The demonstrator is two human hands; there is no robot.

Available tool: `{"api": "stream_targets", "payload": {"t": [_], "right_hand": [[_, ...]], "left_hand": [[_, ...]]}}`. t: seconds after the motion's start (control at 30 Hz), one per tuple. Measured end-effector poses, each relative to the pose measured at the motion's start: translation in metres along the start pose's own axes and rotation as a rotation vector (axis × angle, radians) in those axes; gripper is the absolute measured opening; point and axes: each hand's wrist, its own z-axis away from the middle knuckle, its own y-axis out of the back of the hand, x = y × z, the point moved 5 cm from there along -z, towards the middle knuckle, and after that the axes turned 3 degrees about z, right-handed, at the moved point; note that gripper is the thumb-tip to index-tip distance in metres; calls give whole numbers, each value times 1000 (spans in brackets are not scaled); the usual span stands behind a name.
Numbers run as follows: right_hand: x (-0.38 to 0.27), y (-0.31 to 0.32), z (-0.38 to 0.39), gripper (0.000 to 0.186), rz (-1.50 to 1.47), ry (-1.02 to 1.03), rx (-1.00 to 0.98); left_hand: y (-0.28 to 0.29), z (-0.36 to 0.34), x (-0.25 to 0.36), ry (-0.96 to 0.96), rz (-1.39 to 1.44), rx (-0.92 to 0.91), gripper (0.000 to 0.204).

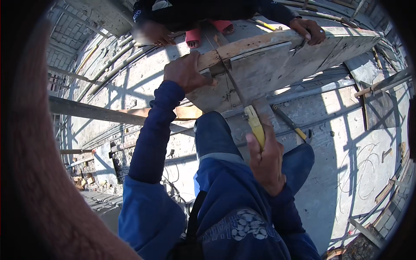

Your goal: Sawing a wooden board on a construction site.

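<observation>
A handsaw point(235, 87) with a yellow handle is in my right hand point(268, 162), its fingers wrapped round the grip. The narrow blade points away from me and crosses the wooden top edge of a large grey panel point(277, 65), touching it at a cut near the left end. My left hand point(185, 73) grips that left end, just left of the blade, fingers bent over the wood. Across from me, a co-worker's hand point(308, 31) holds the panel's top edge further right. The co-worker's other hand point(154, 34) is blurred, beyond my left hand.
A dark tool with a yellow handle end point(289, 123) lies right of the saw. Long poles point(117, 65) lie at the far left, and a metal bar point(95, 112) runs in from the left. A hammer point(385, 154) and loose wire point(359, 177) lie on the floor at right.
</observation>
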Motion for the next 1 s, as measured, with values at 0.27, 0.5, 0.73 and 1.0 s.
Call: {"api": "stream_targets", "payload": {"t": [0.27, 0.5, 0.73, 1.0], "right_hand": [[17, 20, 53, 33, -51, -112, 126], [5, -40, -94, 29, 105, 158, 64], [-12, -7, -43, 29, 195, 98, 76], [-9, 37, 58, 33, 171, -157, 39]], "left_hand": [[1, 1, 10, -25, 53, 21, 85], [1, -8, 9, -12, 42, -31, 86], [2, 2, 19, -68, 61, 53, 76], [4, 4, 15, -65, 87, 14, 71]]}}
